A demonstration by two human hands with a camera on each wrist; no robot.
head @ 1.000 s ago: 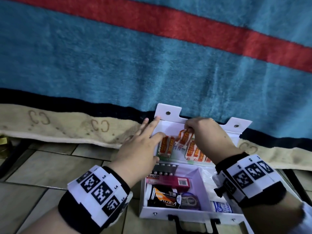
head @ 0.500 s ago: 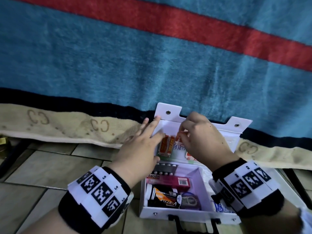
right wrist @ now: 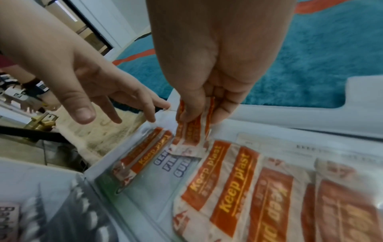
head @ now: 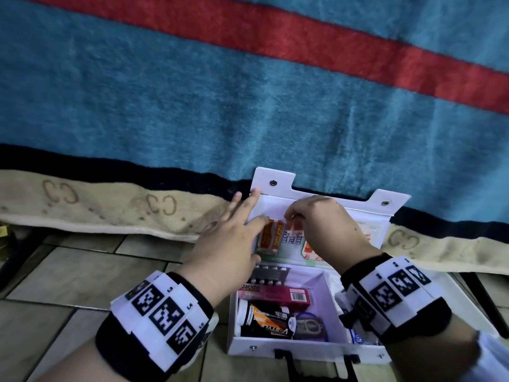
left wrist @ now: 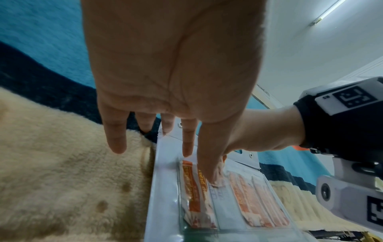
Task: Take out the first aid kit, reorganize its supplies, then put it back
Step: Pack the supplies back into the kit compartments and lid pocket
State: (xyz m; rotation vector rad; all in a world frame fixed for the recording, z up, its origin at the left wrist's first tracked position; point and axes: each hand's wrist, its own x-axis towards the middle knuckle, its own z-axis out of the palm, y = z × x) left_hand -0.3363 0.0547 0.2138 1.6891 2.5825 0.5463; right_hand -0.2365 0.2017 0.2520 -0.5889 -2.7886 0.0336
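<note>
First aid kit [head: 278, 348] sits open on the tiled floor [head: 68, 274], lid [head: 325, 199] leaning back against the striped blanket [head: 248, 106]. The lid's clear pocket [right wrist: 153, 185] holds plaster strips standing lengthwise, long axis running from pocket mouth down toward the hinge.

Right hand [head: 322, 230] pinches a small bundle of plaster strips [right wrist: 192, 131] btwn thumb and fingers, lower ends at the pocket mouth, just right of the pair of strips [head: 271, 237] already tucked at the pocket's left edge. Left hand [head: 231, 238] is spread flat, fingers straight, resting on the lid's left edge w/ thumb lying over that left pair; it looks to be holding the pocket film back, though the wrist view is too blurred to be sure.

The move turns on this: the pocket opens at the top, so the bundle has to slide straight down along its own long axis into the gap btwn the left pair and the strips at right [right wrist: 223, 188]. Right hand is right on it; left only steadies.

Vs 1 s ago: right hand has shifted left across the lid and now covers most of the right-hand strips; left hand and box contents (pink box [head: 275, 295], bottle [head: 264, 321]) unchanged
</note>
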